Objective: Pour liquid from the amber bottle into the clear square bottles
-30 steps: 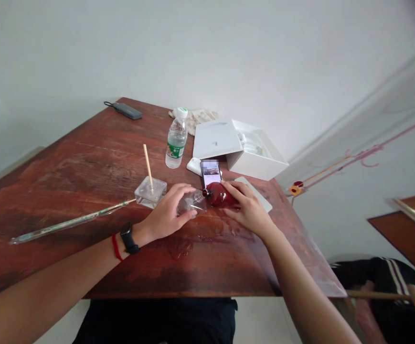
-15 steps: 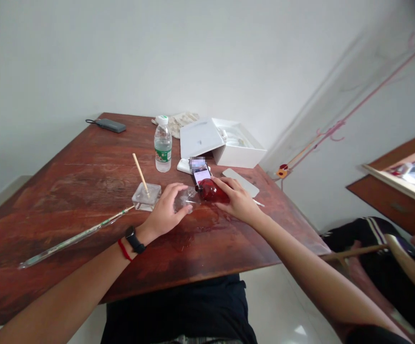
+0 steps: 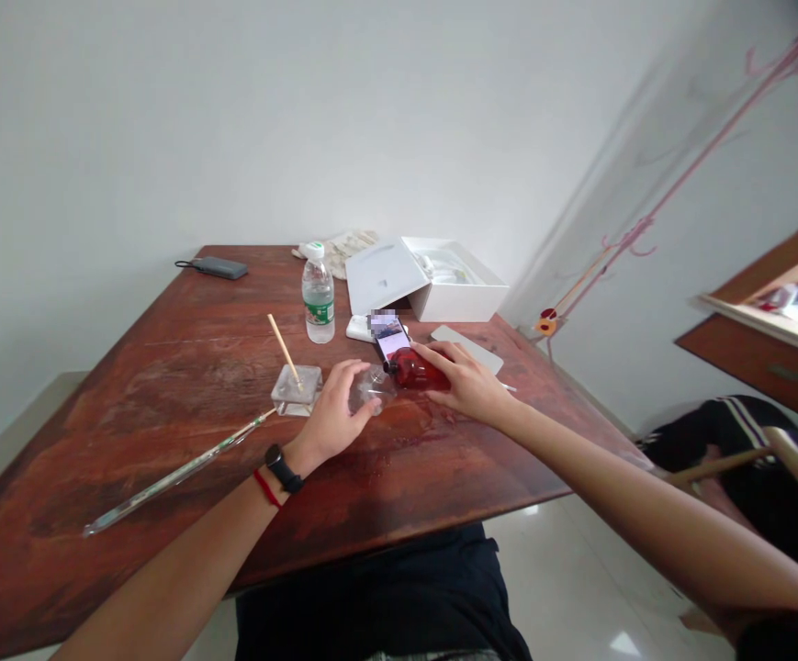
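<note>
Plastic water bottle [image 3: 318, 304] behind phone [image 3: 391, 342]

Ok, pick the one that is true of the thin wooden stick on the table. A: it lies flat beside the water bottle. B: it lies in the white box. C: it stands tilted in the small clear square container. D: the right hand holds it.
C: the wooden stick leans up out of the small clear square container, just beyond the left hand.
</note>
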`<state>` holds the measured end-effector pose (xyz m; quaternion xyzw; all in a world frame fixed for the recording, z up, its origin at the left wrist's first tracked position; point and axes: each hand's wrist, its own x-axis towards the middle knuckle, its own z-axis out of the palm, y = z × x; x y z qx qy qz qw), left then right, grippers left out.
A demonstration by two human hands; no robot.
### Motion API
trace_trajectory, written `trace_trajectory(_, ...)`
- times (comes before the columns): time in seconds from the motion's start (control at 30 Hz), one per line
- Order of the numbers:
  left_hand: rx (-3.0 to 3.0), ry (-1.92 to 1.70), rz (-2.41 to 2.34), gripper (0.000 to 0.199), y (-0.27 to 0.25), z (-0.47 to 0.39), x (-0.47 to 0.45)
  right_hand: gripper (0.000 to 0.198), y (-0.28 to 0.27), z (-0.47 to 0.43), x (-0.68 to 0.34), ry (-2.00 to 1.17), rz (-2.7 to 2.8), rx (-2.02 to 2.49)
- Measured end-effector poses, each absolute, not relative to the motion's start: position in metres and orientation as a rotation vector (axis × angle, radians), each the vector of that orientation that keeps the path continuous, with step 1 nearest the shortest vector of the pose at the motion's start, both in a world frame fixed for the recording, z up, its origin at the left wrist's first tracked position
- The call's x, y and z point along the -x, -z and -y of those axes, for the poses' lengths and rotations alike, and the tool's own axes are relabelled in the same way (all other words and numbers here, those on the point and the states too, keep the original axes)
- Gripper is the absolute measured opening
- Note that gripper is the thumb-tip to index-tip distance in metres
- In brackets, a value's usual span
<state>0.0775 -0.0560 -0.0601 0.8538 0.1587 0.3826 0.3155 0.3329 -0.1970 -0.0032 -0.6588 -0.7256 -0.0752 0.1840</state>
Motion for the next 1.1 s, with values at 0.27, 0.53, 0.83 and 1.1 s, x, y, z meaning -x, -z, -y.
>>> trace_trajectory(0.27,-2.244,-1.008,-0.401,0.046,0.0585,0.0565,-0.0769,0.095,-0.0013,0.1976,-0.3324,0.206,2.049,1.876)
trace_trajectory(0.53,-2.240,-1.010,-0.393,0.047,0.0604,0.0562,-0.0779,0.088,-0.0010,0.1982,-0.3309,0.201,2.036,1.908)
trace_trajectory(0.83,-2.247,-0.998,-0.387,0.045,0.0600,0.0556,-0.0772,0.089,-0.0024,0.1983,-0.3304,0.150,2.017,1.972)
trace_trajectory(1.1,-2.255,-0.988,-0.383,0.046,0.0590,0.0560,-0.0765,0.089,-0.0008,0.1993,-0.3330,0.144,2.023,1.955)
